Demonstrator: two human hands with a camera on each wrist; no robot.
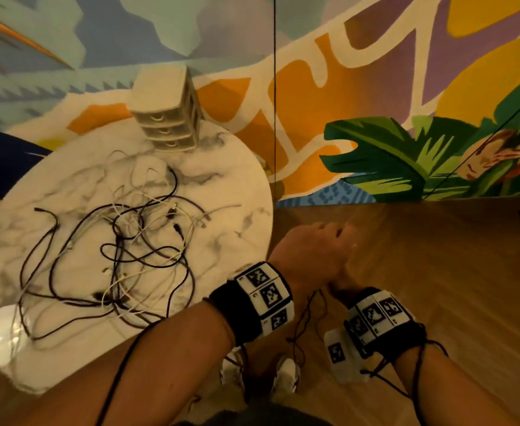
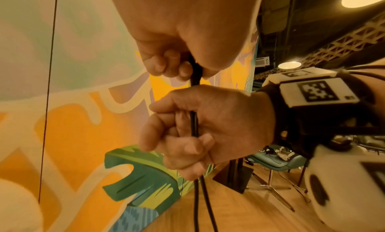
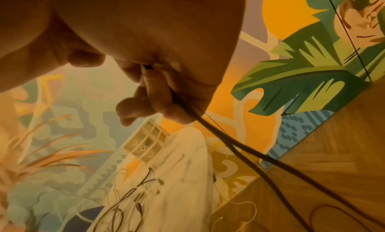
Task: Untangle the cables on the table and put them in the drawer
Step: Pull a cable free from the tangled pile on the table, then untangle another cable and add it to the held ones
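A tangle of black and white cables [image 1: 129, 247] lies on the round marble table [image 1: 237, 186]. To the right of the table, over the floor, both hands hold one black cable [image 2: 195, 81]. My left hand [image 1: 314, 247] grips it on top, fingers curled [image 2: 172, 61]. Just beneath, my right hand [image 1: 340, 281] grips the same cable in its fist [image 2: 198, 132]. Two strands hang down below the right hand [image 3: 158, 94], the cable [image 3: 250, 155] trailing toward the floor. A small white drawer unit [image 1: 166, 115], drawers closed, stands at the table's far edge.
A painted mural wall [image 1: 375, 87] rises right behind the table. Wooden floor [image 1: 421, 256] spreads to the right. My shoes [image 1: 234, 373] stand beside the table's near edge. A teal chair [image 2: 277, 163] and a black stand [image 2: 235, 176] are farther off.
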